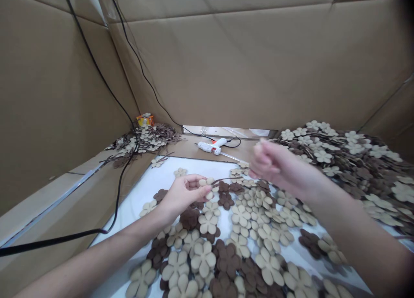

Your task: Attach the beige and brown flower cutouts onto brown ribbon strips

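My left hand point(190, 192) pinches a small beige fabric flower point(207, 183) between thumb and fingers. Thin brown strips point(226, 179) stick out to the right of that flower. Raised to the right, my right hand point(268, 162) is curled like a fist and blurred by motion; whatever its fingers hold, if anything, I cannot make out. Beneath both hands, loose beige flowers point(203, 258) and dark brown flowers point(228, 257) lie scattered and overlapping on a white board point(129, 216).
Beyond the board lies a white glue gun point(210, 147) with a clear glue stick. A large flower pile point(326, 153) is at the right. At the back left are heaped flowers with strips point(145, 138) and an orange packet point(145, 119). A black cable point(119, 194) crosses the left; cardboard walls point(246, 65) enclose the area.
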Available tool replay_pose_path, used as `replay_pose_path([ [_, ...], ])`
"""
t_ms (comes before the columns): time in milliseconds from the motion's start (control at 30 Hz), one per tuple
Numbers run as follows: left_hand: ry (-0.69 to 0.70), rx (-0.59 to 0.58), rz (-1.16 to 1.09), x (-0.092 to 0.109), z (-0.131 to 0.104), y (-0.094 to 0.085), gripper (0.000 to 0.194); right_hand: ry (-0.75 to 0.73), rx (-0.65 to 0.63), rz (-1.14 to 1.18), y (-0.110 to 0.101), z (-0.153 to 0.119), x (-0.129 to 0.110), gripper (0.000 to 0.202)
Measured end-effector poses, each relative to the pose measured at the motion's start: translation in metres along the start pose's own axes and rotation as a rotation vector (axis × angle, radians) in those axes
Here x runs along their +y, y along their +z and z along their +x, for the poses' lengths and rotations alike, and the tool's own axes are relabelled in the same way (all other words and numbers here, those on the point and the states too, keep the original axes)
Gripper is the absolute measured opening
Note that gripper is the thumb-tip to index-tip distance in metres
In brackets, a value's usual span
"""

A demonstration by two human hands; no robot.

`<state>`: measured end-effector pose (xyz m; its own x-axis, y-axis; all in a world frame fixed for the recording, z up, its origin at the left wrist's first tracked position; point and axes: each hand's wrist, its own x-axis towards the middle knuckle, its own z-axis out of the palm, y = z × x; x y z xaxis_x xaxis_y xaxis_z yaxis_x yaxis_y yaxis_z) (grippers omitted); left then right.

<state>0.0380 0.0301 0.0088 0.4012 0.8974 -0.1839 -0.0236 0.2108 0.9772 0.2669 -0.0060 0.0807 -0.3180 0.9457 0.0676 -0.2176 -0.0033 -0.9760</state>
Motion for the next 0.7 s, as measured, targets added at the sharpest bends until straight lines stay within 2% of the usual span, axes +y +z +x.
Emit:
replay_pose_path([
  [100,-0.010,-0.055,-0.041,-0.001,0.002,-0.004,0.024,0.006,0.059,0.269,-0.008,-0.007,-0.018,0.038],
  [267,-0.042,-0.092,-0.122,-0.003,0.003,-0.010,0.021,0.141,0.102,0.362,-0.012,-0.007,-0.025,0.042],
  [433,-0.080,-0.111,-0.150,-0.004,0.003,-0.011,0.018,0.178,0.091,0.282,-0.009,-0.004,-0.017,0.037],
  [700,-0.108,-0.151,-0.130,-0.003,0.002,-0.010,0.017,0.105,0.120,0.064,-0.012,-0.001,-0.004,0.035],
])
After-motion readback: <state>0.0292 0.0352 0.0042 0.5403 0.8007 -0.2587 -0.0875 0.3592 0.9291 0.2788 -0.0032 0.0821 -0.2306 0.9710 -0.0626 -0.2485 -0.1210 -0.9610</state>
